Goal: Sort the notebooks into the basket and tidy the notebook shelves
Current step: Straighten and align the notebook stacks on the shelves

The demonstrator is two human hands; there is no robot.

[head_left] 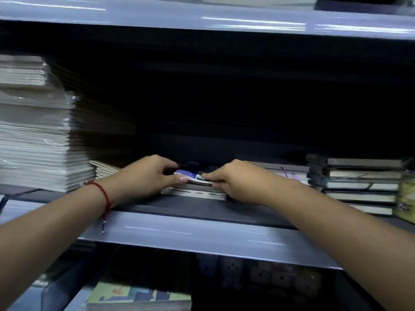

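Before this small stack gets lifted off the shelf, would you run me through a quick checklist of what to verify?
1. Left hand on the stack: ok, thumb and fingers pinch its left end.
2. Right hand on the stack: ok, fingers curl round its right end.
3. Stack squared up: not ok, the striped top notebook sits askew on those beneath.
4. Room overhead: ok, open space up to the upper shelf.
5. Neighbours apart: cannot tell, the right hand hides the gap to the purple-ribbon pile.
6. Basket ready: cannot tell, none in view.
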